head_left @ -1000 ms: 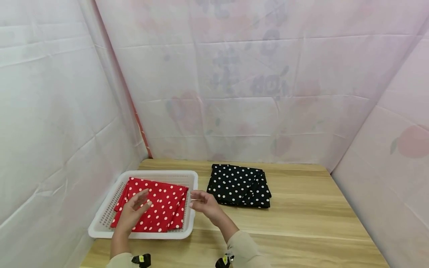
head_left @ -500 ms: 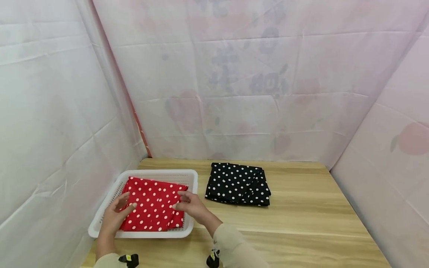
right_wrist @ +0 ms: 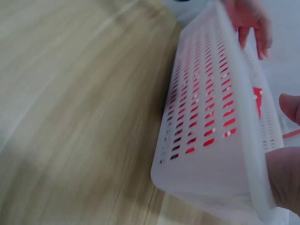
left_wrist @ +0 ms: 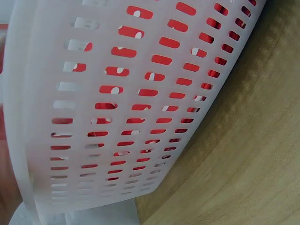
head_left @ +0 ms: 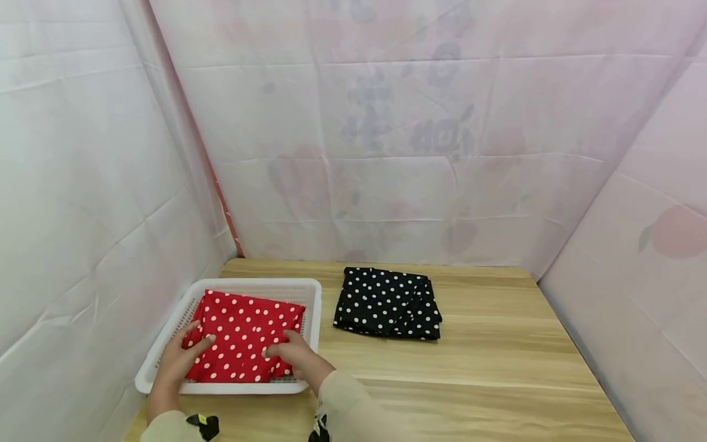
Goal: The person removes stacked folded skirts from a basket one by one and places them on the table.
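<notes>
A folded red cloth with white dots [head_left: 243, 331] lies in a white plastic basket [head_left: 283, 283] with slotted walls. My left hand [head_left: 175, 362] reaches over the basket's left side, its thumb above the cloth and its fingers spread at the cloth's left edge. At the opposite edge is my right hand [head_left: 298, 356], with the thumb over the dotted fabric and some fingertips down inside the basket, hidden. In the right wrist view, a gap shows between the right hand's thumb [right_wrist: 290, 107] and another finger. Through the slots in the left wrist view, red fabric [left_wrist: 123, 51] shows.
A folded black cloth with white dots [head_left: 388, 304] lies right of the basket on the wooden table [head_left: 486, 356]. White and pink printed sheets [head_left: 386, 184] hang at the back and both sides. The left sheet [head_left: 110, 294] stands close beside the basket.
Both hands have lowered toward the red cloth. The left hand has moved left to its left edge, and the right hand has come left over the basket's right rim. Both cloths stay in place.
</notes>
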A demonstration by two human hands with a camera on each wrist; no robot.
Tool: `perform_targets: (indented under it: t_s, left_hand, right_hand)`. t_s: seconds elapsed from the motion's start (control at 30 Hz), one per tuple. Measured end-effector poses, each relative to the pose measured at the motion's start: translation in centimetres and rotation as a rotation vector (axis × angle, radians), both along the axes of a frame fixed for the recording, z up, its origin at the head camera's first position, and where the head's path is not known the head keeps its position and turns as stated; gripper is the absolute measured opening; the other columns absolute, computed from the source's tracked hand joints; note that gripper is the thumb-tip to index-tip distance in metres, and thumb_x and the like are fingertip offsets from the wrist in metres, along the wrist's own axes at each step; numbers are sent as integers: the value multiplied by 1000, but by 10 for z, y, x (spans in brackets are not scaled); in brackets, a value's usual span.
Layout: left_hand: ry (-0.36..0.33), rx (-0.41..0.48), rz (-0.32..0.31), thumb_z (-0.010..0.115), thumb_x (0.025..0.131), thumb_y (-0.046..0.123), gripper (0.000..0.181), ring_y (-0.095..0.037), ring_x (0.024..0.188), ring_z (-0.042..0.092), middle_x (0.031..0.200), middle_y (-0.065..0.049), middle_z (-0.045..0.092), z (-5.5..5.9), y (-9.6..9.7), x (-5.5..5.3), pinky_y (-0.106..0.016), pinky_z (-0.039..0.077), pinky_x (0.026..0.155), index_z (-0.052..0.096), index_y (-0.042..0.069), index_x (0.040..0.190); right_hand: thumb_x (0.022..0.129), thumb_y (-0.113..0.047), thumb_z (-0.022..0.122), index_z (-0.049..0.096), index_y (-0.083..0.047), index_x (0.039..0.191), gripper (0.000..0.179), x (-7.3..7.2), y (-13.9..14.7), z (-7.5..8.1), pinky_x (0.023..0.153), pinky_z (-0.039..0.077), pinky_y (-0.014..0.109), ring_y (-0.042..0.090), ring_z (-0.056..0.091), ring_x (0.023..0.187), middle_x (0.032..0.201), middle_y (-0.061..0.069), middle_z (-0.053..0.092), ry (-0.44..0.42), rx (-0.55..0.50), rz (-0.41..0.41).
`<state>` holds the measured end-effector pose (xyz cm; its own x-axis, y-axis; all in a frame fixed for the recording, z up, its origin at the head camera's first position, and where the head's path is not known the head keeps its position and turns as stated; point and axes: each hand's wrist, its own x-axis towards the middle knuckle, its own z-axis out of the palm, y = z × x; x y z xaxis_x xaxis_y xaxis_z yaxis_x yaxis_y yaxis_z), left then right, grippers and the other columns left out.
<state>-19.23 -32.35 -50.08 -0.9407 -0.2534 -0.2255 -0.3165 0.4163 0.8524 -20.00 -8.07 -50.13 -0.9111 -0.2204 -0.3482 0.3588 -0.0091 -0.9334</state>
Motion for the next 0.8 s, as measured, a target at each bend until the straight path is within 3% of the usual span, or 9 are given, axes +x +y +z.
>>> perform_targets:
  t_s: [0.17, 0.37, 0.5, 0.63, 0.8]
  left_hand:
    - [-50, -79, -63, 62, 84, 51, 98, -48, 125, 18, 144, -33, 10, -1, -3, -6, -60, 34, 94, 7, 1, 148]
    - [-64, -163, -110, 65, 83, 45, 94, -49, 122, 23, 140, -35, 18, -7, -3, -10, -62, 31, 94, 16, -9, 142]
    - [-97, -243, -130, 65, 81, 47, 91, -49, 116, 29, 134, -37, 25, -13, -4, -14, -62, 34, 92, 25, -12, 137]
    - [-124, -237, -121, 68, 78, 45, 86, -48, 108, 37, 126, -36, 32, -20, -3, -18, -56, 43, 84, 32, -12, 132]
    - [-143, -137, -97, 72, 77, 38, 83, -47, 107, 38, 124, -33, 32, -22, -5, -22, -50, 48, 79, 32, -9, 133]
  right_hand:
    - [74, -2, 71, 33, 10, 135, 73, -2, -5, -4, 94, 35, 56, 40, 43, 108, 121, 22, 44, -43, -16, -16]
    - [73, -5, 71, 34, 7, 136, 74, 0, -9, -11, 91, 37, 59, 39, 44, 108, 122, 21, 44, -64, -11, -12]
    - [74, -7, 71, 44, 6, 129, 62, -1, -11, -16, 88, 40, 56, 36, 46, 103, 115, 16, 48, -36, 37, -6]
    - [75, -8, 70, 48, 5, 120, 52, -5, -12, -22, 80, 46, 49, 31, 49, 96, 107, 12, 49, -34, 54, -20]
    - [76, -8, 69, 47, 2, 126, 56, -9, -15, -24, 66, 50, 39, 27, 51, 90, 109, 10, 50, -77, -12, -35]
